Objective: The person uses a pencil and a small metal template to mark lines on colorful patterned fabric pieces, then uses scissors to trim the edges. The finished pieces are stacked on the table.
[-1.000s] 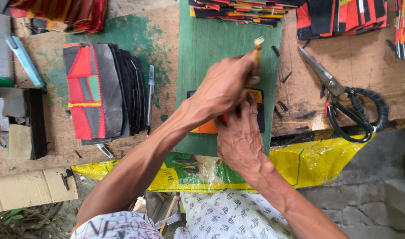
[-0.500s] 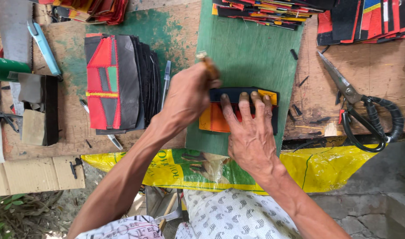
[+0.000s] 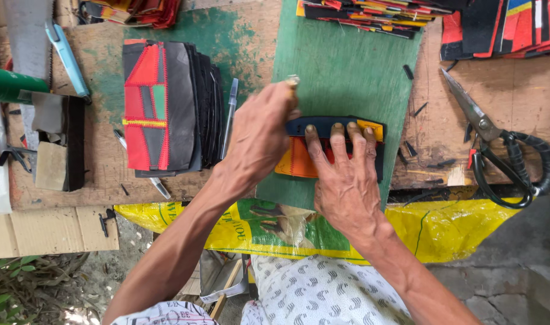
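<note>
I see my right hand (image 3: 347, 180) spread flat, fingers pinning the orange-and-navy stitched piece (image 3: 323, 150) steady while my left hand (image 3: 257, 135), at nine o'clock, grips a wooden-handled tool (image 3: 292, 81)

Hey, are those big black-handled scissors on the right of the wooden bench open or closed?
Closed. The black-handled scissors lie flat on the wooden bench, their blades together in one point and the handle loops side by side.
</note>
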